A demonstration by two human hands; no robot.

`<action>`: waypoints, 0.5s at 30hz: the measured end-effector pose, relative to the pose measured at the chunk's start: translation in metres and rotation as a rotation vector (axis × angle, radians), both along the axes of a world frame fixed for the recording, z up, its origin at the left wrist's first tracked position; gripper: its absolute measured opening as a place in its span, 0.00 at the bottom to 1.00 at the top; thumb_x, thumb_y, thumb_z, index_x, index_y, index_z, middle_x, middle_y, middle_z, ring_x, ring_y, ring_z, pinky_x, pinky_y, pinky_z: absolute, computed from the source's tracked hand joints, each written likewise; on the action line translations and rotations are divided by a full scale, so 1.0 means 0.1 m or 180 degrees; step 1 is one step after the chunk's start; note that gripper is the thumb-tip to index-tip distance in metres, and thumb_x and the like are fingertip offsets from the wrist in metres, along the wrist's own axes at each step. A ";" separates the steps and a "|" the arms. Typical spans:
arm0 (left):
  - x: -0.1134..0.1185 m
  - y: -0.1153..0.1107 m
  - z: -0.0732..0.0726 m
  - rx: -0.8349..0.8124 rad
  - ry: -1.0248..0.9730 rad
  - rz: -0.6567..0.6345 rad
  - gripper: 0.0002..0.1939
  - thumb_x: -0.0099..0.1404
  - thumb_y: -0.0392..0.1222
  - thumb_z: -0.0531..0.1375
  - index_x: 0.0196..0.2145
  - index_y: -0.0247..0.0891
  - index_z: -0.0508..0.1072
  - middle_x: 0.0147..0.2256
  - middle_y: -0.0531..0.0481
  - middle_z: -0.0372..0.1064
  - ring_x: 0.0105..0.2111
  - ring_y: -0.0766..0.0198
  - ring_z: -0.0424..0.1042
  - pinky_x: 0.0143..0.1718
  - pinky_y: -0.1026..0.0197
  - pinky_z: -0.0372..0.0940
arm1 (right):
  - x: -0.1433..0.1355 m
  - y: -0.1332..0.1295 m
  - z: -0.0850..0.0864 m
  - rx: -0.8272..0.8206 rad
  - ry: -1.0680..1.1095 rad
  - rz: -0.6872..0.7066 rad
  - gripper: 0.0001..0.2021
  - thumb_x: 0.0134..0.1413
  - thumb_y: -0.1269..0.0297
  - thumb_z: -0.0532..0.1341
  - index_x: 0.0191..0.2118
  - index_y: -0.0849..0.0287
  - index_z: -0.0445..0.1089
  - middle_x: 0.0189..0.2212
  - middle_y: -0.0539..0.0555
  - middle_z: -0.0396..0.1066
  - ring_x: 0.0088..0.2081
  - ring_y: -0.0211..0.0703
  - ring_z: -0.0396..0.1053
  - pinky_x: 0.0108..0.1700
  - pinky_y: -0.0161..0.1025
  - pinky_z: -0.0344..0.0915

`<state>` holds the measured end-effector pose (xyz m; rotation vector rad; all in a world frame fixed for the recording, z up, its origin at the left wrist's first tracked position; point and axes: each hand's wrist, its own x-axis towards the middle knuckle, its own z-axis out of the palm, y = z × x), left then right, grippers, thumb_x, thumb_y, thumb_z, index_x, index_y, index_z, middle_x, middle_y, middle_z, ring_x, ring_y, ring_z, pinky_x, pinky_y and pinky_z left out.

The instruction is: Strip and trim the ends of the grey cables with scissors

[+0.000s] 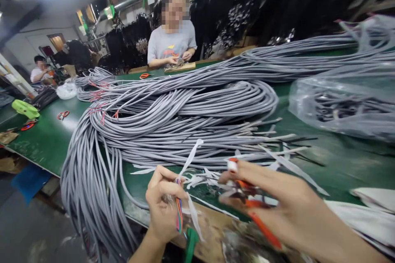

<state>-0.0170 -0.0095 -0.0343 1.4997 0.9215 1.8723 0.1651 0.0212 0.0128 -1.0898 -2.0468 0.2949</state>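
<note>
The premises were a cable workshop: bundled grey cables (145,139) covered a green worktable (333,164), with orange-handled scissors (63,115) lying about

Nearer the camera than the grey cables (138,127), the right hand (277,193) partly covers the orange-handled tool (263,230), whose tip is blurred. Left of it, still nearer than the cables, the left hand (163,205) hides part of the coloured wires (179,213). Right of the cables, the frame cuts off the plastic bag (304,102); its contents are unclear.
</note>
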 end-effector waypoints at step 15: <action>-0.03 -0.01 -0.02 0.0239 0.0402 0.0008 0.16 0.62 0.43 0.60 0.17 0.39 0.71 0.26 0.50 0.62 0.26 0.66 0.65 0.27 0.64 0.60 | -0.19 -0.05 -0.03 -0.0881 -0.0561 0.0653 0.21 0.54 0.47 0.54 0.19 0.57 0.58 0.19 0.50 0.63 0.22 0.37 0.59 0.24 0.34 0.57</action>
